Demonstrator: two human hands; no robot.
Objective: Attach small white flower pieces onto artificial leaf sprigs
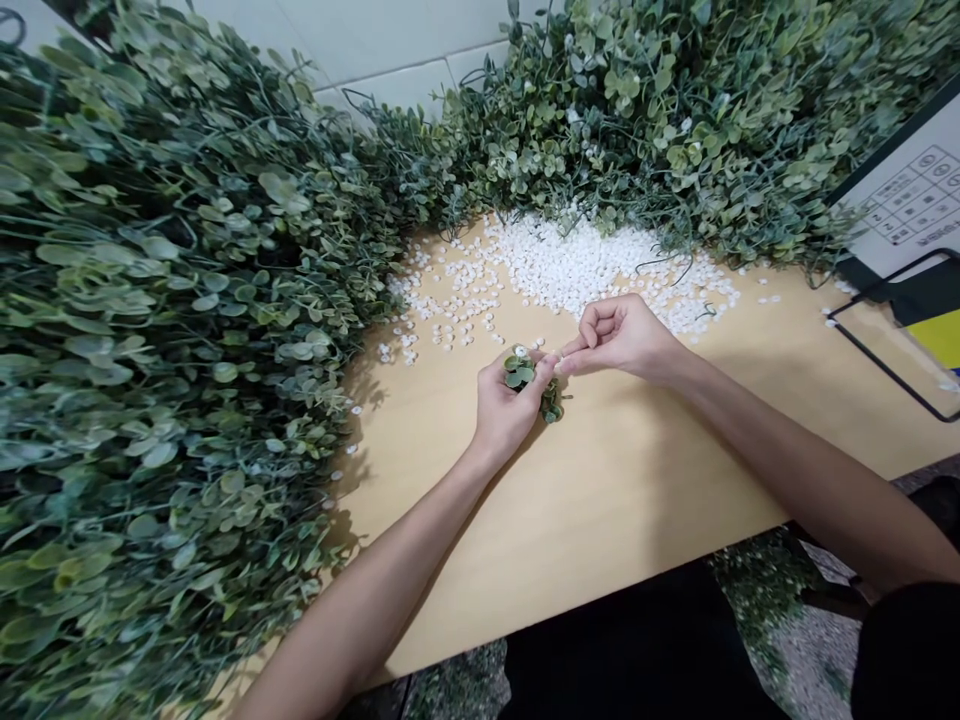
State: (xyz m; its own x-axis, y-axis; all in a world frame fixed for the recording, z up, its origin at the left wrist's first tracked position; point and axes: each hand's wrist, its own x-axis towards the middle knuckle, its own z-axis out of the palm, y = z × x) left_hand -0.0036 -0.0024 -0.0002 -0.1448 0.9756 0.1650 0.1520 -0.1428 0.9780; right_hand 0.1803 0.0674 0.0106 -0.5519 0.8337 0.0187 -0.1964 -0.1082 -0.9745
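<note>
My left hand (504, 408) is closed around a small sprig of artificial leaves (519, 372), with more of its leaves hanging out below the fingers. A white bit shows among the upper leaves. My right hand (616, 338) meets the left fingertips, its thumb and forefinger pinched together. Something small and whitish shows at that pinch, too small to make out for certain. Just beyond both hands lies a spread of small white plastic pieces (559, 265) on the tabletop (585, 490).
Piled artificial greenery (247, 250) rises along the left side, and another heap (660, 120) stands at the back against the tiled wall (405, 88). At the right are a printed sheet (919, 200) and a black wire frame (889, 360). Loose leaves (765, 580) lie below the table edge.
</note>
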